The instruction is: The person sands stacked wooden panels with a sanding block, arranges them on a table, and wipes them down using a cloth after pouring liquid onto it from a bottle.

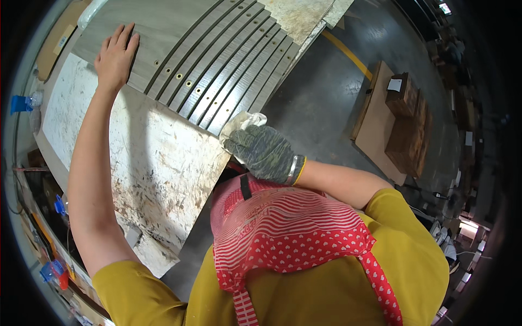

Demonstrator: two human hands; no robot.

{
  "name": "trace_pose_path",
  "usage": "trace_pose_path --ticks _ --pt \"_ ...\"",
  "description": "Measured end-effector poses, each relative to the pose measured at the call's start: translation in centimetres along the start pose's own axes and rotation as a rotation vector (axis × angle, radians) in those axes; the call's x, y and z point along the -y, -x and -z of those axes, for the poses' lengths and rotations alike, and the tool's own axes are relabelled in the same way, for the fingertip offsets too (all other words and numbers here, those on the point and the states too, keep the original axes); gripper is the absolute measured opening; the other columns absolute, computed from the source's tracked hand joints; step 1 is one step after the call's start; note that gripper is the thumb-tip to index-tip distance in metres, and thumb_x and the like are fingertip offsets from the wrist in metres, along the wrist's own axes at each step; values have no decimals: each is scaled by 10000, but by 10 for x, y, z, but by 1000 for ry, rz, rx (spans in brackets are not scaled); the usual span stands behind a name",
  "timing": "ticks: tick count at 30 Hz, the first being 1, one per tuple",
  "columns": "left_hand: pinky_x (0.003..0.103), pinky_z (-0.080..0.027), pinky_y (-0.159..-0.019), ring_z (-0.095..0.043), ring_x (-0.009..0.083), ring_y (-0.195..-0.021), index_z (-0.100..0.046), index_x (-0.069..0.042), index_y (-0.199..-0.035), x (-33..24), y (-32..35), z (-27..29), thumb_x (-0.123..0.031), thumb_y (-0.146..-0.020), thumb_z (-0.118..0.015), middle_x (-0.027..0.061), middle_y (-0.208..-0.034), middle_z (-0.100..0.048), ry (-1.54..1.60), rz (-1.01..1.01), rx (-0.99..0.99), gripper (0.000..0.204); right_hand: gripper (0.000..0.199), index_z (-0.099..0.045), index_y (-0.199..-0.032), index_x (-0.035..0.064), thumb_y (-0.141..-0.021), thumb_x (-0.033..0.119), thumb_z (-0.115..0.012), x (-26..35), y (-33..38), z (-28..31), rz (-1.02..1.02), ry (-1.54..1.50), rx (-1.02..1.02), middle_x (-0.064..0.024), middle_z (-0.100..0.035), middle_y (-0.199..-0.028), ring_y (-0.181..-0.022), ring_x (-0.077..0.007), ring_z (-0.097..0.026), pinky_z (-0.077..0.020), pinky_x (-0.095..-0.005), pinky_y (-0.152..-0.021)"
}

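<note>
My bare left hand (116,58) lies flat, fingers stretched out, on a wide grey wood-grain panel (157,30). Beside that panel several narrow grey strips (228,70) lie side by side, with dark gaps between them and small brass-coloured holes near their ends. My right hand (262,151), in a camouflage-patterned glove, is closed around a crumpled whitish cloth (243,122). The cloth is at the near end of the outer strips, by the table corner; whether it presses on them I cannot tell. The glove hides part of the cloth.
A worn, paint-stained white board (147,163) covers the tabletop under the panels. On the grey floor to the right stand brown boxes (405,133) on a cardboard-coloured sheet (375,127), near a yellow floor line (348,52). Bottles with blue parts (22,103) stand at the left.
</note>
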State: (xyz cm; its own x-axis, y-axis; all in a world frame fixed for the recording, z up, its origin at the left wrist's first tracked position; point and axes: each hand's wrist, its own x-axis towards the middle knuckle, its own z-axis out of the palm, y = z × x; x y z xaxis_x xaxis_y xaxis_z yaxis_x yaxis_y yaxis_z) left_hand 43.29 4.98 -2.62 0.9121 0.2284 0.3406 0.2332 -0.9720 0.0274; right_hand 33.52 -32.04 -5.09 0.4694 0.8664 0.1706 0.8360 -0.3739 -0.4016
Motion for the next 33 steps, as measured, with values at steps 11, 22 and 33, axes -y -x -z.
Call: trace_pose_path --ticks 11,22,33 --pt "494 -215 -1079 -319 278 -1346 -410 -296 -1388 2 -1 -1 -527 -929 -353 -6 -1472 -358 22 24 31 517 352 -603 -1140 116 -794 175 -570 16 -5 12 117 789 265 -106 -612 -1034 -953 -243 -599 -488 -388 -788" --pt "473 -198 -1097 -295 287 -1362 -368 -277 -1418 5 -3 7 -489 -965 -313 6 -1489 -327 41 -3 89 504 278 -597 -1094 55 -831 145 -573 -167 16 49 -106 573 -147 -70 -630 -999 -900 -248 -613 -496 -336 -820" --pt "446 -185 -1112 -260 324 -1374 -375 -230 -1418 2 -6 16 -424 -981 -323 41 -1494 -315 104 -47 130 481 261 -598 -1132 115 -897 180 -505 -194 4 49 -154 279 -313 -75 -637 -1078 -984 -206 -614 -492 -308 -817"
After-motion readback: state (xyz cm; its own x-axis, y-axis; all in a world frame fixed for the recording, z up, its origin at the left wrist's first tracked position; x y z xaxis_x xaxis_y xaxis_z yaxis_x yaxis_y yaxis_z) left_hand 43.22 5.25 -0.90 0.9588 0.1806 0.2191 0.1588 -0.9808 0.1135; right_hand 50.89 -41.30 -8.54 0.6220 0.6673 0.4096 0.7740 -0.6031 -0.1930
